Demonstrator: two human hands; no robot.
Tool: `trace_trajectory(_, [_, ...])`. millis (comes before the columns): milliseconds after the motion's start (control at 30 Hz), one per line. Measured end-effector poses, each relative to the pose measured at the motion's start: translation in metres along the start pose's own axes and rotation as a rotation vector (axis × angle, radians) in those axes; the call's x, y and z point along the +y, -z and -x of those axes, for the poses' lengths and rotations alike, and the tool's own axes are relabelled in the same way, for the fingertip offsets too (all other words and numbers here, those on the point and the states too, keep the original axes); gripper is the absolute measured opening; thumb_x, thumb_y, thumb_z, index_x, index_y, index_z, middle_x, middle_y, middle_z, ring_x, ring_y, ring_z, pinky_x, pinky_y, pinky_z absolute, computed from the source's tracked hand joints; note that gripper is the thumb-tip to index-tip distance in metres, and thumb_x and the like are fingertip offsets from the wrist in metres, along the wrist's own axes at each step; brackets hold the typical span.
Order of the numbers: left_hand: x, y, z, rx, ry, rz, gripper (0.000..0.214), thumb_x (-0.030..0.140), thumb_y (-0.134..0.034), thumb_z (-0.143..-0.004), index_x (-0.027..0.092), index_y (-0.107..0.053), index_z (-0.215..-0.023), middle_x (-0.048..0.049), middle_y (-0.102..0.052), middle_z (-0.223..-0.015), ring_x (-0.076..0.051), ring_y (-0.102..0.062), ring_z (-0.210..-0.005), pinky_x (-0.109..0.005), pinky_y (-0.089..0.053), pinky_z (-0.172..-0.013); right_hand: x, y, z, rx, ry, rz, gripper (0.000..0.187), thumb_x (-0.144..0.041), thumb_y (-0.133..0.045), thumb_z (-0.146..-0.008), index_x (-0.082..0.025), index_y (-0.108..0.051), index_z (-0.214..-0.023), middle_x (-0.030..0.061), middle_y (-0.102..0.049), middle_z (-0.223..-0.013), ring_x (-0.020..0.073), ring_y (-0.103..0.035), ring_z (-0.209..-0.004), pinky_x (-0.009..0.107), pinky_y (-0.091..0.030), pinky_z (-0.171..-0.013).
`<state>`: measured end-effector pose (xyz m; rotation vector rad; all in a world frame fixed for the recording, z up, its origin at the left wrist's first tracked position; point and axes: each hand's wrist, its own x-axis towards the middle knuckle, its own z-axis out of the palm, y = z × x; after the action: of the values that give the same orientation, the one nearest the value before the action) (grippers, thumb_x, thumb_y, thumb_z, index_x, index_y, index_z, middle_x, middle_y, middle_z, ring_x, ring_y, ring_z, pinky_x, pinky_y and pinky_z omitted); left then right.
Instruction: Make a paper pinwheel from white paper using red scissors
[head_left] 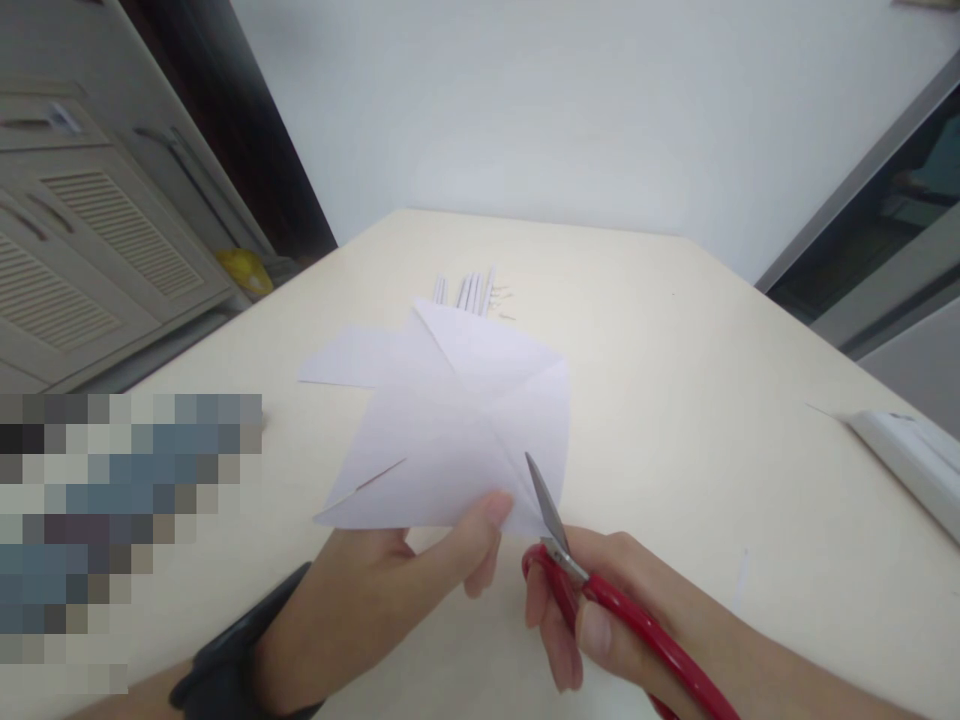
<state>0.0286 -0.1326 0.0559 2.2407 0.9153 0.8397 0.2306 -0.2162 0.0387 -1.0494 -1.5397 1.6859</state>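
Observation:
My left hand [420, 580] pinches the near edge of a square sheet of white paper [472, 400], thumb on top and the other fingers beneath. Crossing creases mark the sheet, and a slit runs inward from its near left corner. My right hand [600, 600] grips red-handled scissors [637, 620]. Their blades are parted at the sheet's near right corner, one lying over the paper along the crease. The lower blade is hidden under the paper.
Beyond the sheet, several thin white paper rolls [471, 292] lie beside small thin brown pieces [504, 300]. Another paper piece [341, 358] is at the left. A white object [907, 465] rests at the table's right edge. Louvred cabinets [97, 230] stand left.

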Motion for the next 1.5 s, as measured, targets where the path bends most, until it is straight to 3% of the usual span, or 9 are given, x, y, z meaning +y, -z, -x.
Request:
trace_trajectory(767, [-0.0010,0.0011,0.0056,-0.032,0.042,0.020,0.042,0.023,-0.051,-0.092,0.023,-0.050,-0.051,0.0108,-0.057,-0.045,-0.006,-0.060,-0.043,-0.014,-0.047,-0.055,0.0007,-0.0001,0.0003,0.010,-0.003,0.028,0.053,-0.067,-0.042,-0.093,-0.017,-0.058,-0.100,0.0037,-0.060,-0.082,0.0173,-0.056,-0.074,0.031,-0.047,-0.075])
trace_trajectory(967, [0.0019,-0.0002,0.0013,-0.057,0.024,0.050,0.044,0.020,-0.051,-0.092,0.021,-0.048,-0.048,0.0117,-0.057,-0.049,-0.006,-0.060,-0.046,-0.016,-0.049,-0.083,0.0037,-0.0006,0.0006,0.005,-0.011,0.006,0.055,-0.068,-0.041,-0.093,-0.017,-0.058,-0.103,0.0038,-0.060,-0.084,0.0177,-0.058,-0.077,0.032,-0.047,-0.077])
trace_trajectory(1200, [0.0005,-0.0008,0.0015,-0.063,0.023,0.036,0.043,0.021,-0.051,-0.092,0.021,-0.050,-0.049,0.0116,-0.056,-0.048,-0.004,-0.060,-0.045,-0.014,-0.045,-0.056,0.0042,-0.0010,0.0019,0.012,-0.027,0.000,0.048,-0.064,-0.047,-0.094,-0.018,-0.058,-0.102,0.0022,-0.059,-0.083,0.0175,-0.059,-0.077,0.033,-0.046,-0.081])
trace_trajectory(1500, [0.0003,0.0006,0.0038,-0.041,0.024,0.017,0.044,0.023,-0.052,-0.092,0.021,-0.050,-0.048,0.0116,-0.056,-0.046,-0.004,-0.060,-0.044,-0.011,-0.045,-0.055,0.0060,-0.0007,0.0035,0.021,-0.024,-0.001,0.049,-0.064,-0.045,-0.094,-0.018,-0.059,-0.099,0.0021,-0.059,-0.081,0.0170,-0.059,-0.076,0.032,-0.046,-0.081])
